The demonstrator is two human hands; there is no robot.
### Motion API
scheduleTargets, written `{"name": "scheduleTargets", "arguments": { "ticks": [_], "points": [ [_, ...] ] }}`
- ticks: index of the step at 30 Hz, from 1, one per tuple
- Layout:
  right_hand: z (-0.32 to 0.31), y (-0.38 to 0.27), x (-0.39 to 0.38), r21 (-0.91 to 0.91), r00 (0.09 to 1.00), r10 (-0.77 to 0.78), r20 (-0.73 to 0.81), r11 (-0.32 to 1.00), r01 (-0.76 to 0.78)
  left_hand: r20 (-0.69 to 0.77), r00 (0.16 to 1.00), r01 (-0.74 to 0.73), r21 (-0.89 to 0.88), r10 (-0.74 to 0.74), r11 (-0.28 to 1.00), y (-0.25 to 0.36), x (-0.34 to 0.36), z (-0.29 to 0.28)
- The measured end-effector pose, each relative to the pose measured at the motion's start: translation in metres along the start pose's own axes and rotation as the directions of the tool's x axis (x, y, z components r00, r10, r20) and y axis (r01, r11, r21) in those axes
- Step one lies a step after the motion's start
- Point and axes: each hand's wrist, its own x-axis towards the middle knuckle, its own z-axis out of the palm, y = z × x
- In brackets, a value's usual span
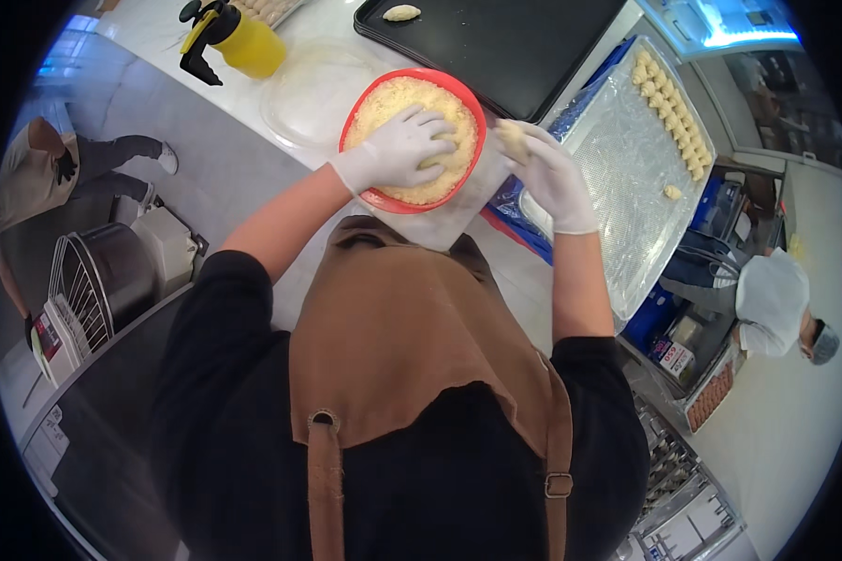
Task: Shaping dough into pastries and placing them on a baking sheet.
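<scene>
A red bowl (480,112) filled with pale yellow crumbs (393,95) stands at the counter's edge in front of me. My left hand (398,152), in a white glove, lies on the crumbs with its fingers spread; what is under the palm is hidden. Right of the bowl, my gloved right hand (550,178) pinches a pale dough piece (512,140), slightly blurred. Beside that hand, a tray lined with clear plastic (617,178) bears rows of shaped dough pieces (669,107) along its far right side. A single dough piece (672,193) lies apart, nearer to me.
Beyond the bowl lies a black baking tray (496,47) with one coated piece (401,13) on it. A yellow spray bottle (248,47) stands on the white counter (150,33) at the far left. One person (772,299) is at the right, another (37,173) at the left near a mixer (108,271).
</scene>
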Motion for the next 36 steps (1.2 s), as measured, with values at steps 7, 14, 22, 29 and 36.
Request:
{"name": "scheduleTargets", "arguments": {
  "ticks": [7, 14, 22, 29, 36],
  "points": [
    [0.079, 0.081, 0.046, -0.949, 0.921, -0.389, 0.012, 0.284, 0.133, -0.546, 0.698, 0.098, -0.568, -0.464, 0.817, -0.014, -0.027, -0.03],
    [0.064, 0.13, 0.036, -0.728, 0.773, -0.322, 0.546, -0.639, 0.248, -0.579, 0.657, 0.087, -0.578, -0.483, 0.811, -0.007, -0.029, -0.023],
    [0.065, 0.113, 0.053, -0.768, 0.781, -0.392, 0.486, -0.618, 0.167, -0.279, 0.721, 0.199, -0.793, -0.634, 0.575, -0.002, -0.017, -0.032],
    [0.054, 0.109, 0.051, -0.827, 0.793, -0.372, 0.483, -0.491, 0.274, -0.17, 0.699, 0.359, -0.757, -0.695, 0.546, -0.002, -0.009, -0.047],
    [0.064, 0.081, 0.057, -0.906, 0.913, -0.381, -0.148, 0.423, 0.03, -0.477, 0.855, 0.133, -0.178, -0.204, 0.975, 0.003, -0.021, -0.038]
  ]
}}
